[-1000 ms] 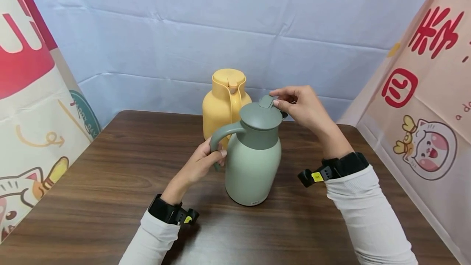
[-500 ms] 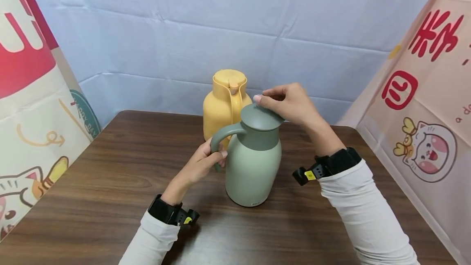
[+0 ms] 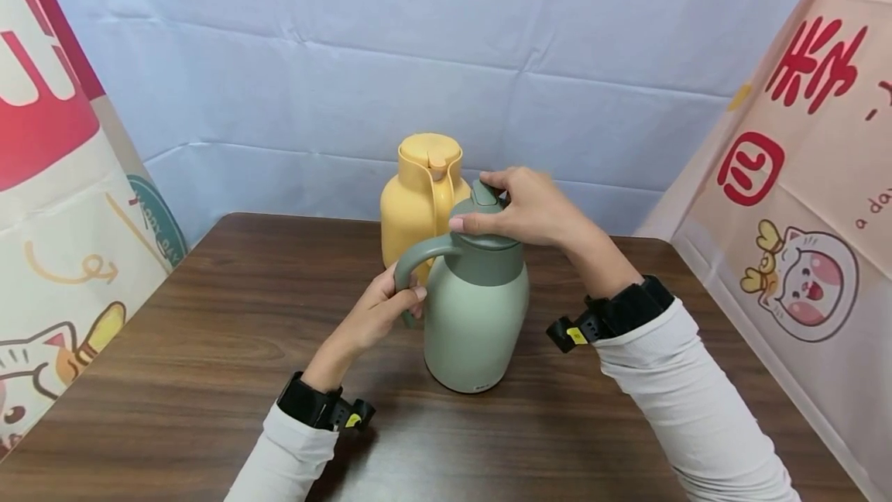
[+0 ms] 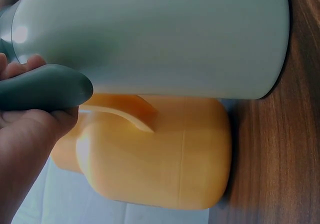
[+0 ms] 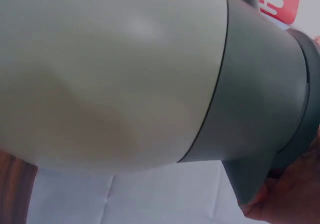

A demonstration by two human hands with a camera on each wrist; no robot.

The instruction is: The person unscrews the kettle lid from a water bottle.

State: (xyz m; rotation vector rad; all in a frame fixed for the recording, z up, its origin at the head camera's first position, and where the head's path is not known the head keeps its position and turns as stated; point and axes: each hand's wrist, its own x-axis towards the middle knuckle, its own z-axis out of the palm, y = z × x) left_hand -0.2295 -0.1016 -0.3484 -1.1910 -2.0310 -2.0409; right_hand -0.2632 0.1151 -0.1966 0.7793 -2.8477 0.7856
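Observation:
A pale green thermos jug (image 3: 474, 331) with a darker green collar and lid stands upright on the table in the head view. My left hand (image 3: 379, 304) grips its handle (image 3: 418, 250), thumb toward me; the left wrist view shows the fingers wrapped round that handle (image 4: 47, 89). Over the top, my right hand (image 3: 533, 208) holds the lid (image 3: 482, 204), with the thumb along the near rim and the fingers across the far side. A raised tab shows between thumb and forefinger. In the right wrist view, the spout (image 5: 247, 179) juts out beside the right hand (image 5: 295, 189).
Close behind the green jug stands a yellow thermos jug (image 3: 411, 211), partly hidden by it. The brown wooden table (image 3: 209, 347) ends at a light blue cloth backdrop (image 3: 313, 84). Printed cloths hang at left and right.
My right hand has moved left from the lid's tab and spout side to span the lid from above, its thumb now on the near rim. The left hand keeps its hold.

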